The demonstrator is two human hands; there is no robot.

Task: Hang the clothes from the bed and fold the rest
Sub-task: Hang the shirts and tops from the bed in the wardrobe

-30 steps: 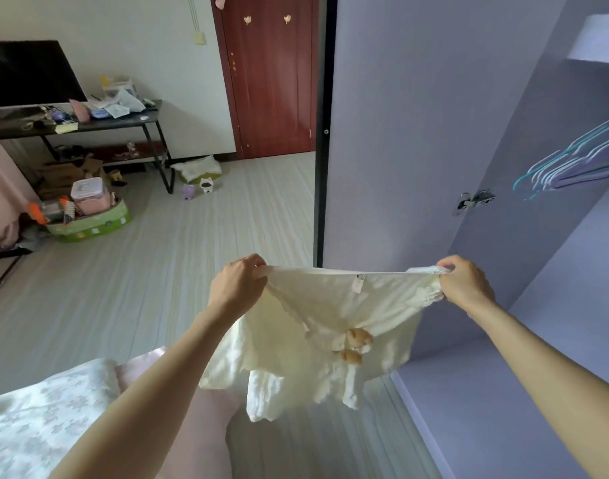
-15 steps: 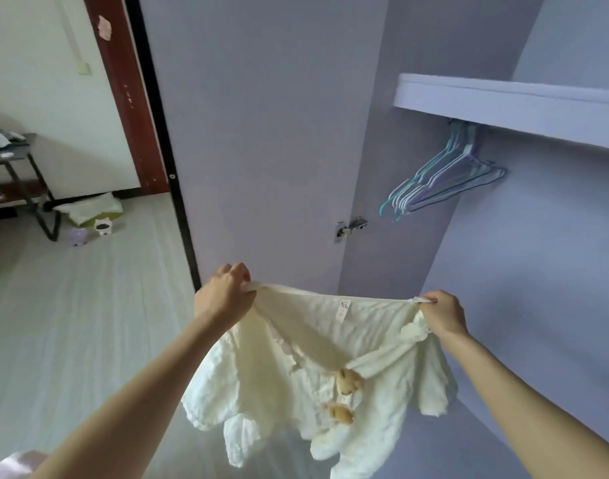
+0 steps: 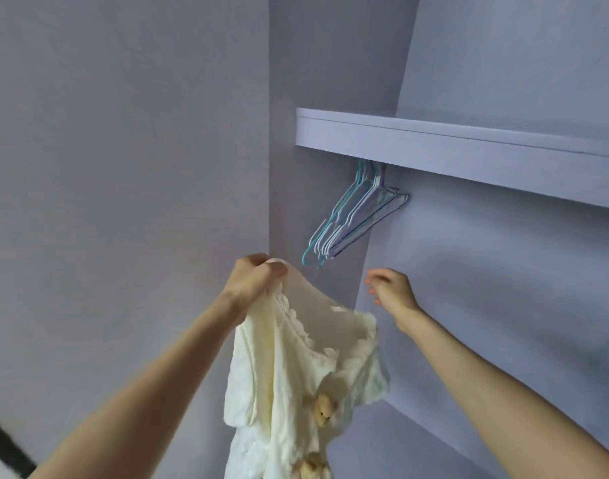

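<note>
A cream-white blouse (image 3: 296, 368) with small bear-shaped buttons hangs down in front of an open lilac wardrobe. My left hand (image 3: 256, 276) grips its shoulder at the top, so the garment dangles from that one corner. My right hand (image 3: 391, 288) is raised beside it, empty, fingers loosely spread, just below and right of a bunch of thin wire hangers (image 3: 355, 219). The hangers, teal, white and lilac, hang under the wardrobe shelf (image 3: 434, 146).
The wardrobe door (image 3: 123, 202) fills the left side, close to my left arm. The wardrobe's back wall (image 3: 503, 288) lies behind my right hand. A dark door edge (image 3: 2, 444) shows at the bottom left corner.
My right hand has let go of the blouse and risen toward the hangers. The blouse now hangs from my left hand alone. The view has tilted up into the wardrobe.
</note>
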